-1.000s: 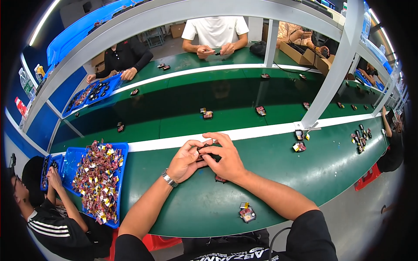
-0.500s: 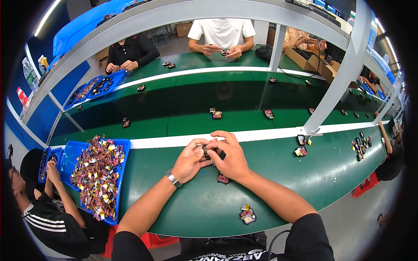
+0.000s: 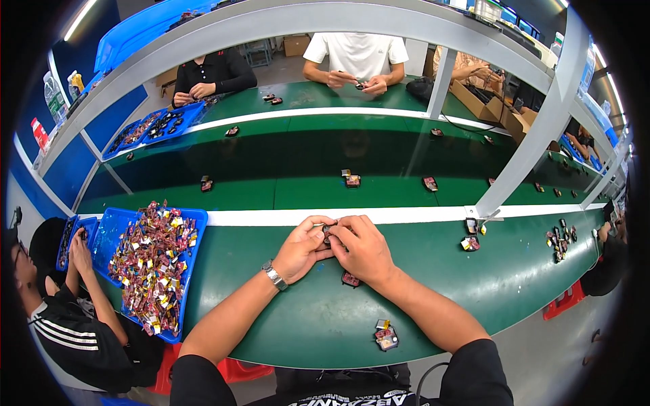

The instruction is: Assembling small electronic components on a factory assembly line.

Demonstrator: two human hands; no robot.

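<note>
Above the green bench (image 3: 284, 325), both hands meet around one small dark electronic casing (image 3: 328, 234). My left hand (image 3: 301, 252), with a metal watch at its wrist, grips it between thumb and fingers. From the other side my right hand (image 3: 365, 249) closes its thumb and fingertips on the same casing. Most of the casing is hidden by the fingers. Just below my right hand lies a black casing with a red circuit board (image 3: 351, 279). Closer to the front edge is another open casing (image 3: 386, 337) with a board and a silver-yellow piece.
At left a blue tray (image 3: 196, 271) holds a heap of small red boards with white and yellow parts. More casings (image 3: 470, 242) lie to the right and along the dark belt (image 3: 298, 193). A grey post (image 3: 528, 128) rises at right. Co-workers sit opposite and at left.
My right hand's fingers, raised and arched before, have come down and curled closer around the casing. The whole view has shifted slightly. The loose casings stay where they lay on the bench.
</note>
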